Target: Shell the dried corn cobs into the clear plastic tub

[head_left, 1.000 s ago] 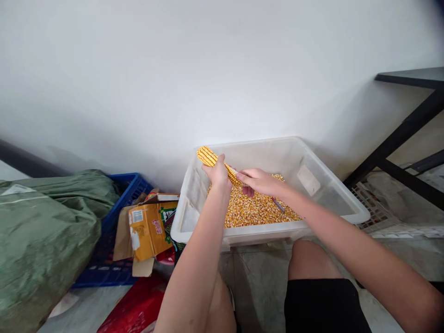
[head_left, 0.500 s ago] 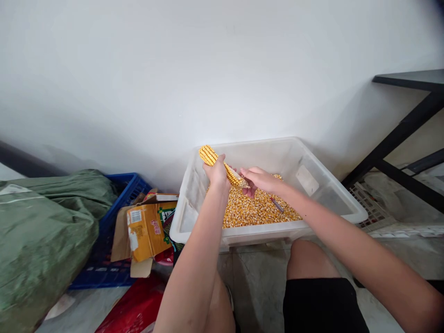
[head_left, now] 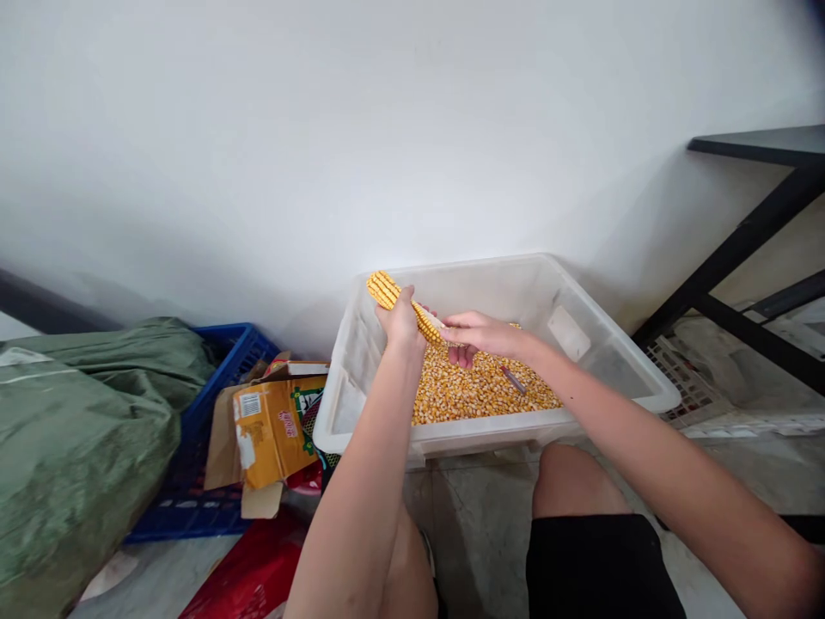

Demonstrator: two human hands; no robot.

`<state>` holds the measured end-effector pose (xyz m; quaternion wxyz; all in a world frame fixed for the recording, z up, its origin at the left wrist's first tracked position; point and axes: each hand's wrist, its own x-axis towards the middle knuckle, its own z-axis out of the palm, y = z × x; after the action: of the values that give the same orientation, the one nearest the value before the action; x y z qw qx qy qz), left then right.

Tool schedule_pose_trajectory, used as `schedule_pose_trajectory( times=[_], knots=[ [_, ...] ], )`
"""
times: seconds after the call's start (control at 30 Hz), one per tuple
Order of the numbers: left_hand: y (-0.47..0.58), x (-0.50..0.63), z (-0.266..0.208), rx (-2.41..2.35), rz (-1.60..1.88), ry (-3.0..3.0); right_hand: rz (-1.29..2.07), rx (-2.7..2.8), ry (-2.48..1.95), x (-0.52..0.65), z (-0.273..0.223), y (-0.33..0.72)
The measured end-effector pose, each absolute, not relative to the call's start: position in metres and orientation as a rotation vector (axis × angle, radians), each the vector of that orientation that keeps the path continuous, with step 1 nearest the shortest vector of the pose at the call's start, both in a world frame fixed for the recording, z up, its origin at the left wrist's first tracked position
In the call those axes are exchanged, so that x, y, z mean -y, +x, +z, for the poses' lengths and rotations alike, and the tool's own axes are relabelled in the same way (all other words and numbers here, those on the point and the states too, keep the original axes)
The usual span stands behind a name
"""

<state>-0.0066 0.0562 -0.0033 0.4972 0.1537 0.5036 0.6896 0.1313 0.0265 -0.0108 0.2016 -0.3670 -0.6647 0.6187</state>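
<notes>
My left hand is wrapped round the middle of a yellow ear of corn, which slants down to the right over a white plastic tub. A pale strip without kernels runs along the ear's upper side near its lower end. My right hand grips that lower end, thumb and forefinger against it and the other fingers curled below. Loose corn kernels cover the tub's floor beneath both hands. Among the kernels lies a small slim tool with a reddish end and a greyish body.
Left of the tub are a torn orange-and-brown cardboard box, a blue crate and a large green sack. A red bag lies on the floor. A black-framed rack stands at the right, by the white wall.
My right hand has shifted slightly left and up along the ear, covering its tip, and its thumb and forefinger now press on it. My left hand keeps its hold.
</notes>
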Motion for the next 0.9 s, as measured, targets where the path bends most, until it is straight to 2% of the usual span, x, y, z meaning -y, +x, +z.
schedule_pose_trajectory(
  times=[0.17,0.37,0.47,0.7,0.9],
  knots=[
    [-0.009,-0.058,-0.006,-1.226,1.718,0.380,1.514,1.944,-1.065,-0.017,-0.014,0.128],
    [-0.007,-0.057,-0.005,-1.239,1.817,0.385,1.022,2.068,-1.201,-0.008,-0.015,0.114],
    [-0.005,-0.057,-0.005,-1.233,1.842,0.407,0.929,2.032,-1.252,-0.007,-0.015,0.109],
    [-0.001,-0.056,-0.004,-1.210,1.845,0.455,0.949,1.902,-1.327,-0.010,-0.018,0.104],
    [-0.005,-0.055,-0.001,-1.104,1.732,0.389,1.533,1.575,-1.383,-0.025,-0.010,0.118]
  ],
)
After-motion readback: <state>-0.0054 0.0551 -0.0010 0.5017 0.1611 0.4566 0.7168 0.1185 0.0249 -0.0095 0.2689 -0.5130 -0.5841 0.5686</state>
